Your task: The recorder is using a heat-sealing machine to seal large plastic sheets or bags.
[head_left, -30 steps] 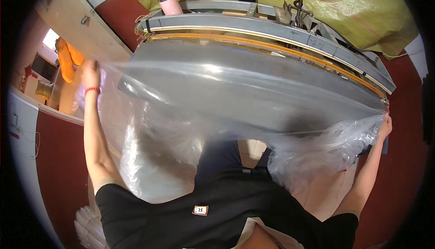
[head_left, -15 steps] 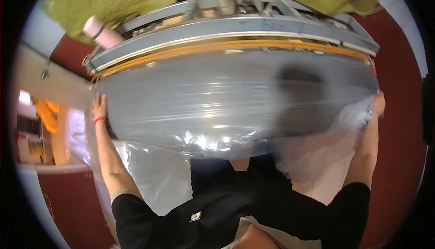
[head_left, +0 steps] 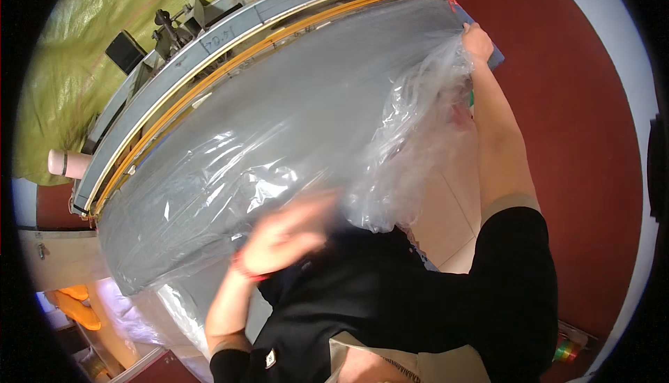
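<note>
Clear plastic sheeting (head_left: 202, 202) lies over a long grey flat surface (head_left: 306, 83) and hangs past its near edge. At the far right corner, my right hand (head_left: 477, 43) is closed on the sheeting, which bunches up in wrinkled folds below it. My left hand (head_left: 289, 236), with a red band on the wrist, is blurred over the near edge in front of my body. Its fingers look stretched out, thumb apart, and nothing shows in them. Whether it touches the sheeting I cannot tell.
A grey metal frame (head_left: 202, 52) with an orange strip (head_left: 251, 55) runs along the far side. A black clamp-like fitting (head_left: 167, 27) stands on it, and a pink cylinder (head_left: 68, 165) sits at its left end. Yellow-green sheeting (head_left: 77, 69) lies beyond; dark red floor (head_left: 557, 139) is at right.
My left hand has left the surface's left end and come in toward my body. My right hand stays on the sheeting at the right corner. The view has turned to the right.
</note>
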A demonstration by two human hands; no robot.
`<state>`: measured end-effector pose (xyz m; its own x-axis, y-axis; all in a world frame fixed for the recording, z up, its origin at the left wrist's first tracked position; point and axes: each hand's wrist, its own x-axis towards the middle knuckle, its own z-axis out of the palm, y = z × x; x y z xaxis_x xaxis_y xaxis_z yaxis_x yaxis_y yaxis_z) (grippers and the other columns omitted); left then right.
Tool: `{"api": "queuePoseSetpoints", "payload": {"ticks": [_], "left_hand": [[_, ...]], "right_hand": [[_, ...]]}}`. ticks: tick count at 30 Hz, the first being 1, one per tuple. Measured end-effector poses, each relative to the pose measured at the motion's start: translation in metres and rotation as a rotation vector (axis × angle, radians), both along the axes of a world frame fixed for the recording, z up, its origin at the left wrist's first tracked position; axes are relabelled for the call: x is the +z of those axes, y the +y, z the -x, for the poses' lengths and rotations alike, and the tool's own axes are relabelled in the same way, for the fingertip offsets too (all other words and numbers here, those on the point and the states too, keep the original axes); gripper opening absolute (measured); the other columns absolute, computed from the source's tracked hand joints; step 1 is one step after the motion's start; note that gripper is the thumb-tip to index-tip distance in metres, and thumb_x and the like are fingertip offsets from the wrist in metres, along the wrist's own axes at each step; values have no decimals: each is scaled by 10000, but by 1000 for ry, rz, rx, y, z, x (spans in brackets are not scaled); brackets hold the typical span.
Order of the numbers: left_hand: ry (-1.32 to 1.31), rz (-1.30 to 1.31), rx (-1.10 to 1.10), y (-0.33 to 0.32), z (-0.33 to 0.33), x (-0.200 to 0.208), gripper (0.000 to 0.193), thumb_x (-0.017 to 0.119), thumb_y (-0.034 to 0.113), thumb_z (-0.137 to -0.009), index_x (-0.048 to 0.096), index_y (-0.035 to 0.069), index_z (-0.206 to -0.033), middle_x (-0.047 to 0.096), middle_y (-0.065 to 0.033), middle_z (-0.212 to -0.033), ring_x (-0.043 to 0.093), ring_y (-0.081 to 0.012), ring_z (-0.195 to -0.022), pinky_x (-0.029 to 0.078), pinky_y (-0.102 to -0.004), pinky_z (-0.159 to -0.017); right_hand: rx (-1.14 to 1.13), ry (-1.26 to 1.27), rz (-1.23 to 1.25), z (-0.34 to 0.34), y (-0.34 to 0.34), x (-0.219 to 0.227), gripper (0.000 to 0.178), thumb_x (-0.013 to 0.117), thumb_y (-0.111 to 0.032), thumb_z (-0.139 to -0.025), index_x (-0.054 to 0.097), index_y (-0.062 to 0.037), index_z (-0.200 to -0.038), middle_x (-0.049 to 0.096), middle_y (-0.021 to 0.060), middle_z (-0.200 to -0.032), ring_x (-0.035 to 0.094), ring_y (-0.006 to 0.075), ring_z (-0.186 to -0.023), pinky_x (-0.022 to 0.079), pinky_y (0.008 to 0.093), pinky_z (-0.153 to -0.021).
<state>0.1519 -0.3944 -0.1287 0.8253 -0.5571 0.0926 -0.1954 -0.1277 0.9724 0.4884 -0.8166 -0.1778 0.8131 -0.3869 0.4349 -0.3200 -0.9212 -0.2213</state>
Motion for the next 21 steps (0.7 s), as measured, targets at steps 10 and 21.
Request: {"api": "queuePoseSetpoints", "payload": {"ticks": [10, 21], "left_hand": [[-124, -224, 108, -119, -14, -83, 334, 571, 195, -799, 512, 48, -1093, 604, -126, -899, 602, -234, -815, 458, -310, -733], [12, -313, 368, -50, -11, -134, 230, 557, 212, -807, 542, 32, -949, 596, -72, -805, 564, -175, -703, 440, -316, -638]], "right_hand": [[20, -8, -22, -6, -10, -8, 329, 399, -322, -862, 576, -51, -917, 601, 193, -892, 570, 345, -873, 438, 436, -734], [45, 3, -63, -4, -10, -4, 334, 390, -329, -865, 584, -64, -926, 599, 187, -910, 565, 346, -888, 436, 443, -740]]}}
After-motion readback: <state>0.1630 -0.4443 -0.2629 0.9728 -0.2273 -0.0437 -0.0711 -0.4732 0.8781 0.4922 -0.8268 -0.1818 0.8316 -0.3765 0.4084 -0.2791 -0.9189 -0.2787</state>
